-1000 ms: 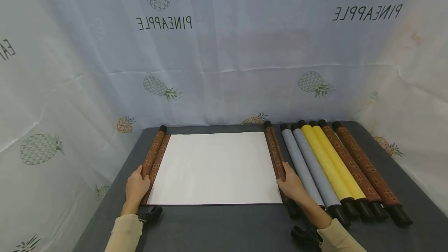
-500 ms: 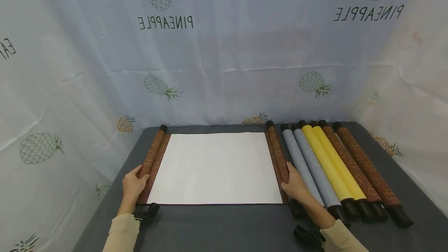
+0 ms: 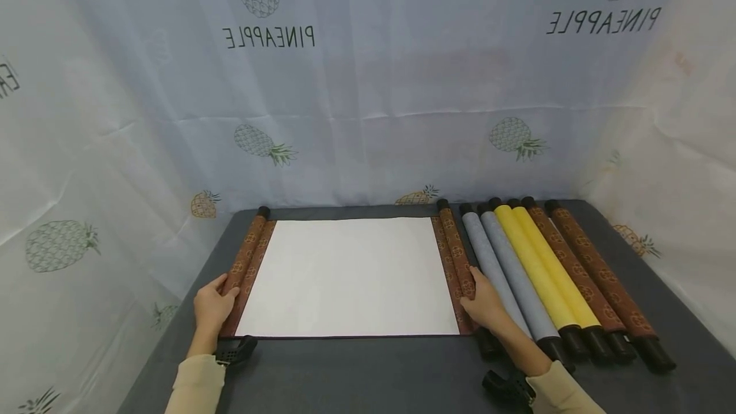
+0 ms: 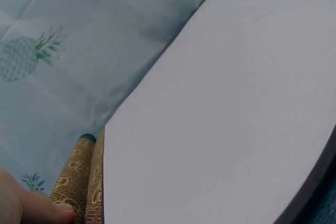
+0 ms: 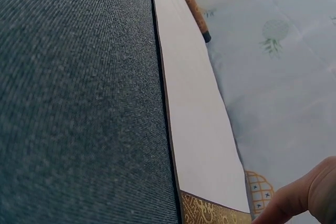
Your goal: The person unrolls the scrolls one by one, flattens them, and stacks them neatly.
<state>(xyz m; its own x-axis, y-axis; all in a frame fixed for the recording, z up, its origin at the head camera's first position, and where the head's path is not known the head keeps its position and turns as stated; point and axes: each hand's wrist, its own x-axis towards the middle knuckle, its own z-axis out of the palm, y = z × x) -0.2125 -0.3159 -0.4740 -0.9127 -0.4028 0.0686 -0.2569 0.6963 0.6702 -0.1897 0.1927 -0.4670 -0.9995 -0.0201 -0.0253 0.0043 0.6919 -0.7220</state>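
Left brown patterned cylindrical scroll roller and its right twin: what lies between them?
Blank white paper sheet, a brown patterned strip at each side; head view shows nothing on the sheet.

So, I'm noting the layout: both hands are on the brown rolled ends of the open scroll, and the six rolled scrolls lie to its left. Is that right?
One thing is wrong: the six rolled scrolls lie to the right of the open scroll, as the head view shows. The left hand and right hand are indeed on its brown rolled ends.
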